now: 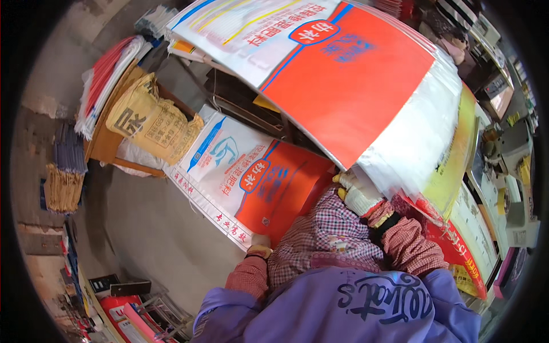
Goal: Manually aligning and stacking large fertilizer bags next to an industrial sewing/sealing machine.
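Observation:
A white and orange-red printed sack (pixel 240 166) lies flat, sloping from a wooden stool toward my checked lap. At its near lower corner, my left hand (pixel 261 242) is closed on the edge, its fingers partly hidden. My right hand (pixel 359 195) wears a white knit glove with yellow fingertips. Its fingers are curled below the front corner of a tall stack of similar sacks (pixel 354 86), close to the upper end of the lying sack. What they grip there is hidden.
The wooden stool (pixel 96 137) carries a yellow paper-like bag (pixel 151 117) and folded red and white sacks (pixel 108 80). Bundled sacks (pixel 66 183) stand at the far left. Yellow and red sacks (pixel 457 154) hang at the right, beside a cluttered bench (pixel 512 188). A red bag (pixel 117 314) lies at lower left.

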`<state>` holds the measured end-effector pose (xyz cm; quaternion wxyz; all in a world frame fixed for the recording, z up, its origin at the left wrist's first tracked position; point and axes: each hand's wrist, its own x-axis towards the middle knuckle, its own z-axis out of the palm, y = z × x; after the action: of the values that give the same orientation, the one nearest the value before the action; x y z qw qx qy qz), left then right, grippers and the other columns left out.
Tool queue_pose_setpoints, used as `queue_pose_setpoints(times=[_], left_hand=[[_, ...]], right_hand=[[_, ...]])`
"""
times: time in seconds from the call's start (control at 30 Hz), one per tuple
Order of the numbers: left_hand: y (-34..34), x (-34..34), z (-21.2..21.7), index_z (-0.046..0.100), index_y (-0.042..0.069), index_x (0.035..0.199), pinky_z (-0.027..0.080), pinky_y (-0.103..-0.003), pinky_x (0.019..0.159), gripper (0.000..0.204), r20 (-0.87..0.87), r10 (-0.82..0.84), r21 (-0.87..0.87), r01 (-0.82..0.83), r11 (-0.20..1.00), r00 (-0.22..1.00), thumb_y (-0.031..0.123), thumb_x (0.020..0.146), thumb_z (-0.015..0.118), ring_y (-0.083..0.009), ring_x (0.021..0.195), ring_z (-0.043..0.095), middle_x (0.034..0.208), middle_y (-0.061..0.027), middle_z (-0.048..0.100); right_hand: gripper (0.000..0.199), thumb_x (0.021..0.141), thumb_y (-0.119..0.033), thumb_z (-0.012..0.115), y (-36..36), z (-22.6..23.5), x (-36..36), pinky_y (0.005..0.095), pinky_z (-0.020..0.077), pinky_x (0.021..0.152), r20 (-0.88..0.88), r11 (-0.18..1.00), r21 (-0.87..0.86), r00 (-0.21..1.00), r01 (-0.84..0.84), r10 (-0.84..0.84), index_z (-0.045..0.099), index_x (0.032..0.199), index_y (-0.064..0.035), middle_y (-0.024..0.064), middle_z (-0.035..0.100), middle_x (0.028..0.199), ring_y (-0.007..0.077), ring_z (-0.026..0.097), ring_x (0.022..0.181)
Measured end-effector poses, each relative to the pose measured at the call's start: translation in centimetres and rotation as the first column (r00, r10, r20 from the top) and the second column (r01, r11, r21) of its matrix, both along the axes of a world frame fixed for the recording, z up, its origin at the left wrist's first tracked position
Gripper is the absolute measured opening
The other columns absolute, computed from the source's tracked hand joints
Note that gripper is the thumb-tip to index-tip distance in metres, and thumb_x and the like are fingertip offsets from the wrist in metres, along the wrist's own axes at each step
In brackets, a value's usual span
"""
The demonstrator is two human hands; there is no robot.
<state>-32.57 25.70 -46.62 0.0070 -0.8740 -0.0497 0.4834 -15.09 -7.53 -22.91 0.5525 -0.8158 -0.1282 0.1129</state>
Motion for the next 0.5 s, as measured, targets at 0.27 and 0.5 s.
queue_pose_setpoints(times=[0.27,0.5], left_hand=[[-7.7,11.6,19.4,0.052,-0.006,0.120,0.040,-0.041,0.099,0.038,0.609,0.748,-0.743,-0.140,0.654,0.262,0.008,0.086,0.063,-0.0329,0.117,0.049,0.123,-0.0185,0.053],[-22.6,19.9,38.7,0.059,0.001,0.099,0.047,-0.041,0.075,0.030,0.973,0.219,-0.052,0.873,0.485,-0.064,0.005,0.072,0.073,-0.0338,0.087,0.058,0.111,-0.0145,0.058]], right_hand=[[0.027,0.082,-0.024,0.061,-3.3,6.0,-3.7,0.0383,0.0524,0.077,-0.021,0.922,-0.360,0.989,-0.142,0.144,0.066,0.108,-0.0164,0.0087,0.068,0.097,0.0284,0.065,0.088],[0.024,0.080,-0.026,0.065,-6.1,11.5,-5.6,0.0389,0.0518,0.076,-0.083,0.929,-0.340,0.989,-0.146,0.125,0.069,0.102,-0.0189,0.0085,0.070,0.094,0.0278,0.067,0.087]])
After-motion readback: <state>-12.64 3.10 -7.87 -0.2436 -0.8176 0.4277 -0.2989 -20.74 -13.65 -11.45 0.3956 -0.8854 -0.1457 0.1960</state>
